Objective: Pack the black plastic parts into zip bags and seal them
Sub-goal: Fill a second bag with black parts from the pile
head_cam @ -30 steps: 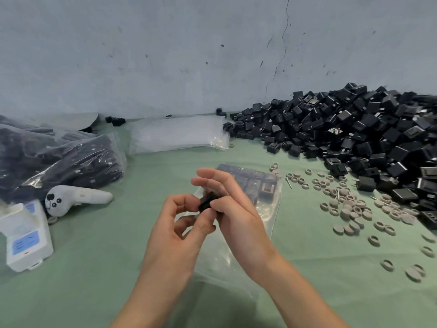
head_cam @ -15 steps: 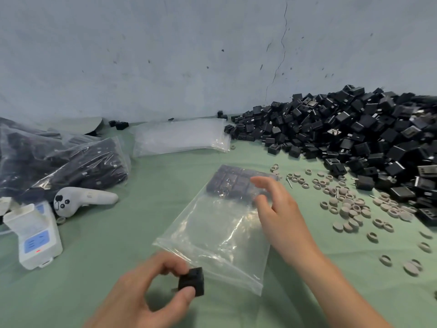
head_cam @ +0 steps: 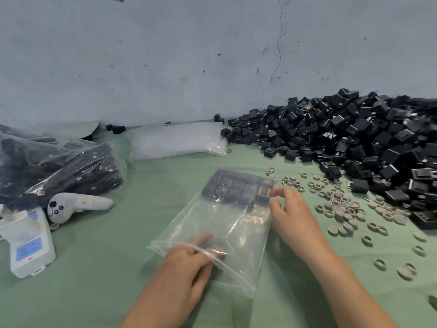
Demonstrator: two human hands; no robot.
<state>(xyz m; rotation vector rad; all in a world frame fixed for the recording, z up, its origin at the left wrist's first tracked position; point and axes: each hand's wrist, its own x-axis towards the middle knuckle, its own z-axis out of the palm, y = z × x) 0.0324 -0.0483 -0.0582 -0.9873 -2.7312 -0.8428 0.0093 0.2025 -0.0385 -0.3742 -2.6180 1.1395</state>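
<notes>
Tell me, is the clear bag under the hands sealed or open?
Open. The left hand holds a black part inside the mouth of the zip bag.

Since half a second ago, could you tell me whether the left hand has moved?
Yes. The left hand has gone forward, toward the wall, pushing its black part into the mouth of the bag.

Head-worn camera looks forward and down, close over the table (head_cam: 94, 292), toward the wall (head_cam: 165, 55).
</notes>
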